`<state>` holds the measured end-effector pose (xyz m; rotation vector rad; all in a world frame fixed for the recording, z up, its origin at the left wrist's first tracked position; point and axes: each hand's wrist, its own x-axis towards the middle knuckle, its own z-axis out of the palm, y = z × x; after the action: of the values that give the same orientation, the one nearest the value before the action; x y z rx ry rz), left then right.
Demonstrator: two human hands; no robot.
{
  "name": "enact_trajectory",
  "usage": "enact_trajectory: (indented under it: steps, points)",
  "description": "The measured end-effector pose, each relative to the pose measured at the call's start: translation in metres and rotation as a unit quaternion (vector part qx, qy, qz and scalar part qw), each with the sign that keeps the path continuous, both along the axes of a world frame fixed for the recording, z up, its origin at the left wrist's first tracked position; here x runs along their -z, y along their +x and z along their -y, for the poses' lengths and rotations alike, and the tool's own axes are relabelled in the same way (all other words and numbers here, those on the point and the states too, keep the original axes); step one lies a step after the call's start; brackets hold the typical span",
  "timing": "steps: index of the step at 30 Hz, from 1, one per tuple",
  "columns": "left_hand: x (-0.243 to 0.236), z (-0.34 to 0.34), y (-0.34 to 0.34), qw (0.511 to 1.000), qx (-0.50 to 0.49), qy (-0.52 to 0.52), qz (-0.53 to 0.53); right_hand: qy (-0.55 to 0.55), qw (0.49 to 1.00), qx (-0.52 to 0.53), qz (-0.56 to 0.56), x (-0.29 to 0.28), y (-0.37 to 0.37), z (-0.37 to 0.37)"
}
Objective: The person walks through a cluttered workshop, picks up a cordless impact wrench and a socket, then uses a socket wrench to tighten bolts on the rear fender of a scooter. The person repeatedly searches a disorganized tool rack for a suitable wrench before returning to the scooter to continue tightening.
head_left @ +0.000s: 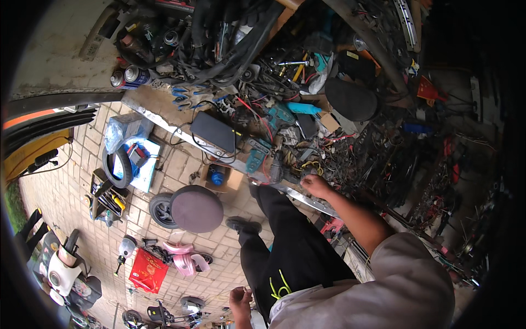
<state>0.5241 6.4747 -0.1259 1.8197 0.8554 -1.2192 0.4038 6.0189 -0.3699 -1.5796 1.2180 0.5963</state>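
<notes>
My right hand (pixel 313 185) reaches to the cluttered bench edge, fingers curled, beside a dark power tool (pixel 276 167) and a loop of yellow wire (pixel 310 167); what it holds, if anything, is unclear. My left hand (pixel 240 297) is low by my left thigh, fingers curled on something too small to make out. Near the right hand lie a teal tool (pixel 256 158), a black flat case (pixel 213 131), a teal drill (pixel 278 115) and tangled wires and small parts (pixel 350 159). A black cord runs around the flat case.
A cardboard box (pixel 233 178) with a blue item, a round stool seat (pixel 196 208), a wheel (pixel 161 211), a tyre (pixel 112 172), a toolbox (pixel 107 200), a red bag (pixel 148 268), pink plastic parts (pixel 186 257) and scooters (pixel 63 274) sit on the paving. My legs (pixel 285 236) stand against the bench.
</notes>
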Motion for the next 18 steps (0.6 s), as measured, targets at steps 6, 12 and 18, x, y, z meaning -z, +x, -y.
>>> enact_trajectory:
  steps: [6, 12, 18]
  points:
    - [0.000, 0.024, 0.028, 0.999, -0.020, -0.019, -0.023, -0.018, 1.000, 0.012, -0.001, -0.001, 0.031, 0.016]
    - [-0.006, 0.038, 0.034, 0.999, -0.037, -0.001, -0.029, -0.216, 0.941, 0.200, 0.166, 0.047, 0.181, 0.120]
    - [-0.031, 0.048, 0.044, 0.980, 0.160, 0.069, -0.099, -0.455, 0.877, 0.140, 0.060, 0.101, 0.314, 0.279]
